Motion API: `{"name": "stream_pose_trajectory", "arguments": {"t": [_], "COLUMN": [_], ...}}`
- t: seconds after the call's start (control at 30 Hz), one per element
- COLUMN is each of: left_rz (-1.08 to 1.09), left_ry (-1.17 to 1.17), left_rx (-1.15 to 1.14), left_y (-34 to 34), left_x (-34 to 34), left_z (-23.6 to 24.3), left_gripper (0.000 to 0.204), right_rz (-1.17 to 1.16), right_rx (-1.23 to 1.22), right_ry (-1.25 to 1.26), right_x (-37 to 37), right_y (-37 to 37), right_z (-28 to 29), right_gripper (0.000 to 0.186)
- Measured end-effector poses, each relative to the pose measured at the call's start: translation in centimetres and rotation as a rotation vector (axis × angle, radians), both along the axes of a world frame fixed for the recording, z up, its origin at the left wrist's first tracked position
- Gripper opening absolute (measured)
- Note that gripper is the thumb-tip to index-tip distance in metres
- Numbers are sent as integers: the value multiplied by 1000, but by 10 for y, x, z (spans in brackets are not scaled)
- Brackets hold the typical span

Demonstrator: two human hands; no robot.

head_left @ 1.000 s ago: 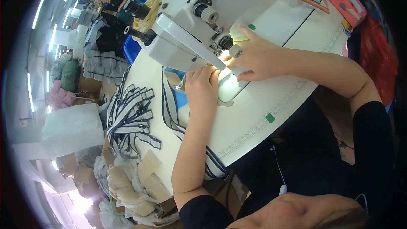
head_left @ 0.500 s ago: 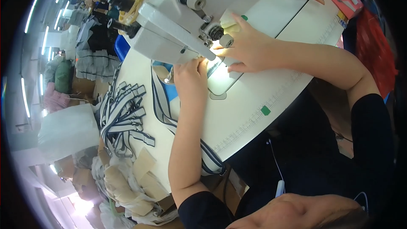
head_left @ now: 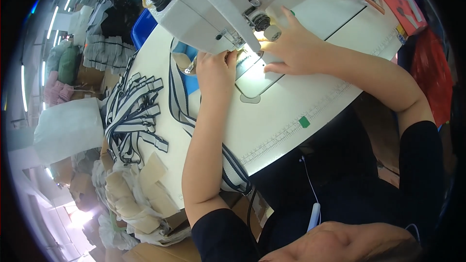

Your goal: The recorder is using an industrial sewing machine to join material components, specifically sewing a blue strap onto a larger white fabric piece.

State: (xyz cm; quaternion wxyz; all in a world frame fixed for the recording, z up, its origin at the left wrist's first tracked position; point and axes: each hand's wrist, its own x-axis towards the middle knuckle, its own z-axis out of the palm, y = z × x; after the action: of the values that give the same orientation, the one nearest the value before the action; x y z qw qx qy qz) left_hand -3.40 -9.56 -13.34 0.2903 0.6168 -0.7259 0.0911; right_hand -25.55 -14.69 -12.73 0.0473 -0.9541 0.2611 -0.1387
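Note:
A white sewing machine (head_left: 194, 14) stands over the table, its lamp lighting the needle area. My left hand (head_left: 214, 70) is just left of the needle area, fingers curled together and pressed down; what lies under them is hidden. To the right of the needle, my right hand (head_left: 296, 46) has its thumb and a finger spread apart, with other fingertips hidden behind the machine's parts. A grey-white strap with dark edges (head_left: 178, 99) loops beside my left hand, passes under my left forearm and hangs over the table's front edge.
A pile of similar straps with buckle-like ends (head_left: 133, 116) lies on the left of the table (head_left: 281, 111). A blue bin (head_left: 143, 29) stands behind it. Orange-handled snips (head_left: 366, 0) and a red tray (head_left: 400, 5) are at the far right. Plastic-wrapped bundles (head_left: 126, 201) fill the lower left.
The whole view has shifted a little. My left fingers are slightly farther left of the needle area, and the gap there is wider. My right hand stays beside the machine, thumb still apart.

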Motion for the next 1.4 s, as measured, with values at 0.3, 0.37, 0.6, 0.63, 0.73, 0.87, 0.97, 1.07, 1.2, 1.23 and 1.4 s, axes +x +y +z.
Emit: {"name": "stream_pose_trajectory", "arguments": {"t": [0.3, 0.37, 0.6, 0.63, 0.73, 0.87, 0.97, 1.07, 1.2, 1.23, 1.4], "left_rz": [80, 73, 82, 91, 114, 43, 38, 31, 100, 99, 164], "left_ry": [-34, -10, 39, 46, 76, 139, 121, 155, 165, 163, -168], "left_rx": [84, 80, 24, 36, 129, 75, 45, 37, 74, 62, 6], "left_y": [-1, -1, 2, 4, 11, 42, 65, 76, 78, 79, 84], "left_x": [-1, -4, -7, -5, 1, 10, 11, 11, 9, 10, 13], "left_z": [-2, -1, 4, 5, 8, 7, 8, 11, 14, 16, 37], "left_gripper": [16, 16, 15, 16, 17, 15, 17, 23, 28, 28, 40], "right_rz": [-16, -18, 5, 12, 55, 55, 131, 175, 164, 167, 175], "right_rx": [20, -6, 46, 38, 36, 65, 91, 76, 114, 104, 62], "right_ry": [25, 5, -30, -36, -39, 16, -43, -68, -53, -73, -117], "right_x": [3, 1, 1, 2, 2, -1, -3, 1, 0, 0, -3], "right_y": [-4, -4, -5, -5, -7, -5, -6, -6, -5, -4, -5], "right_z": [0, -3, -2, -2, 1, 6, -4, 0, 1, 0, -7], "right_gripper": [60, 61, 60, 60, 55, 45, 41, 42, 39, 37, 31]}}
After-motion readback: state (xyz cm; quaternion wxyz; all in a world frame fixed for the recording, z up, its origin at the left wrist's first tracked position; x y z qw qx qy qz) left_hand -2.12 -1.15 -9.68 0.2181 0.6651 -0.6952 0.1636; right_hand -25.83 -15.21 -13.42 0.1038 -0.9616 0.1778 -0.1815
